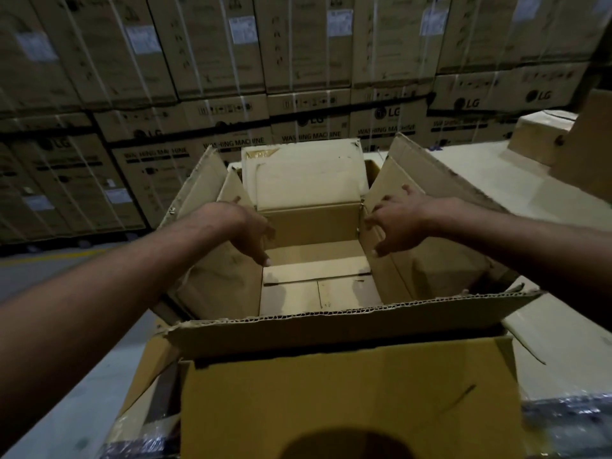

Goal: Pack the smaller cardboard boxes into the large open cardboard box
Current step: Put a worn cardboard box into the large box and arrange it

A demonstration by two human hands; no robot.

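The large open cardboard box (344, 321) stands in front of me with all flaps raised. Flat brown box tops (314, 294) show at its bottom. My left hand (246, 226) reaches inside along the left wall, fingers pointing down and relaxed, holding nothing. Near the right wall at the far corner hovers my right hand (395, 220), its fingers spread, its thumb up against the right flap (397, 173). The far flap (304, 173) stands upright and pale.
A smaller cardboard box (539, 134) sits on the pale surface (480, 173) at the right, with a taller box (586, 154) beside it. Stacked washing-machine cartons (231, 77) wall off the back. Grey floor (76, 392) lies at the left.
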